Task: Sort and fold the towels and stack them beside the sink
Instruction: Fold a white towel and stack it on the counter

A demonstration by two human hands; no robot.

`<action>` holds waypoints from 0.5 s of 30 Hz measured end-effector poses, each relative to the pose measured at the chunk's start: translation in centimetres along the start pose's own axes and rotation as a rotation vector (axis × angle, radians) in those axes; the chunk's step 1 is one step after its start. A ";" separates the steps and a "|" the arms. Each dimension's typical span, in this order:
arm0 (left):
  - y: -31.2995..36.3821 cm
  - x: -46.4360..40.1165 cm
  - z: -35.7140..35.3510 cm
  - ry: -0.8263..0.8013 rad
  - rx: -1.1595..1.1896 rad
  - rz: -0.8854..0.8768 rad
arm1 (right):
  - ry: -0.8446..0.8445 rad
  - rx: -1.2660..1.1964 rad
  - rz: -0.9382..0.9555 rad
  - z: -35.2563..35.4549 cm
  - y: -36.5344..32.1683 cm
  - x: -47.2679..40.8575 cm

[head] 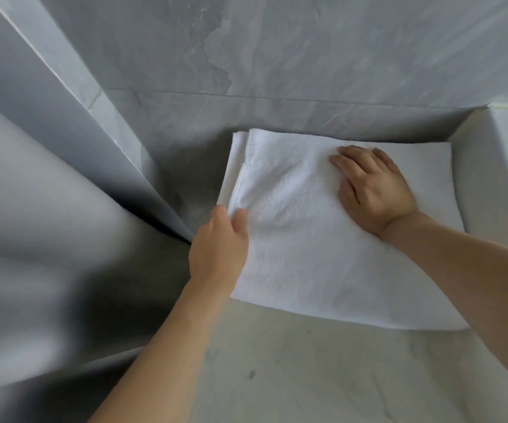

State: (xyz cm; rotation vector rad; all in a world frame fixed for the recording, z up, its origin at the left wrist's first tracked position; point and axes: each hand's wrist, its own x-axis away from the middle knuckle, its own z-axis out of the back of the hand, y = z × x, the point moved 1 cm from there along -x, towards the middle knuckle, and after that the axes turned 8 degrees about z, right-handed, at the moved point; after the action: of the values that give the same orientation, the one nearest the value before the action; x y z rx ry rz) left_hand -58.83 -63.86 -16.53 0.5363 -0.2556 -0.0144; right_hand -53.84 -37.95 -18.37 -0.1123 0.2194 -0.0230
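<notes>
A white folded towel (304,233) lies flat on the pale marble counter (322,377), pushed into the corner against the grey wall. My left hand (219,248) grips the towel's left edge, thumb on top and fingers hidden under the fabric. My right hand (371,187) presses flat on the towel's far right part, fingers spread and straight. A second layer of white towel (237,154) shows beneath along the left side.
A white raised block, perhaps the sink's side (496,166), borders the towel on the right. Grey stone wall (277,56) rises behind. A grey angled wall panel (63,117) closes the left side. Bare counter lies in front of the towel.
</notes>
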 end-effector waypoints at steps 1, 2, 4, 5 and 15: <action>0.0 0.3 0.1 0.082 -0.112 -0.036 | -0.005 0.025 -0.047 0.5 -0.4 0.2; 0.1 0.7 0.5 0.198 -0.219 -0.078 | 0.002 0.034 -0.103 1.1 -1.0 0.4; 1.3 2.1 0.7 0.438 -0.294 -0.218 | 0.050 0.035 -0.214 2.4 -2.1 1.7; 2.5 2.8 0.3 0.500 -0.268 -0.328 | 0.058 0.036 -0.255 2.8 -2.5 2.7; 1.3 0.3 -7.8 0.130 -0.505 -0.773 | 0.016 0.116 -0.377 -0.4 -0.7 10.3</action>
State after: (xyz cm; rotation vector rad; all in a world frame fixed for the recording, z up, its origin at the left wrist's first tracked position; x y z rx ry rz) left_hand -56.70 -58.83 -22.30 0.1042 0.0974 -0.7736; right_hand -43.88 -39.03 -20.88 -0.0361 0.2098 -0.4110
